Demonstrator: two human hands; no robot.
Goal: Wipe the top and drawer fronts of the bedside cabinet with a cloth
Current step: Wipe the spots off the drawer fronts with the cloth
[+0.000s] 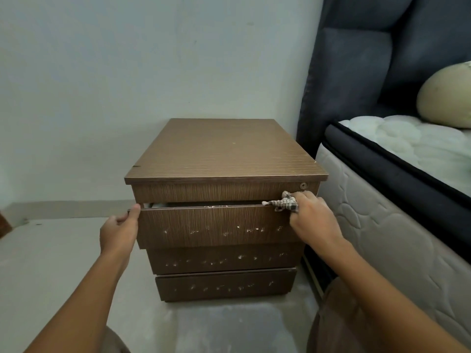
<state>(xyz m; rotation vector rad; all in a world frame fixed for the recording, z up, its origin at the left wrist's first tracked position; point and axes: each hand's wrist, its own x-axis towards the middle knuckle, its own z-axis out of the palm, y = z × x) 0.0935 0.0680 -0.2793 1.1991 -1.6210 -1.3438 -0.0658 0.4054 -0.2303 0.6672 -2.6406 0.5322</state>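
a bedroom in a home: a brown wood-grain bedside cabinet (224, 200) with stacked drawers stands against a plain pale wall (127, 72), just beside a bed with a quilted white mattress (382, 212), a dark padded headboard (356, 67) and a cream pillow (446, 98). bare pale floor (51, 263).

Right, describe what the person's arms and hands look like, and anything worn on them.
Both forearms are bare right down to the frame's lower edge, with no sleeves in view. The left hand and the right hand wear no gloves, and no watch, bracelet or ring shows. The fingers are bare; the nails are too small to judge.
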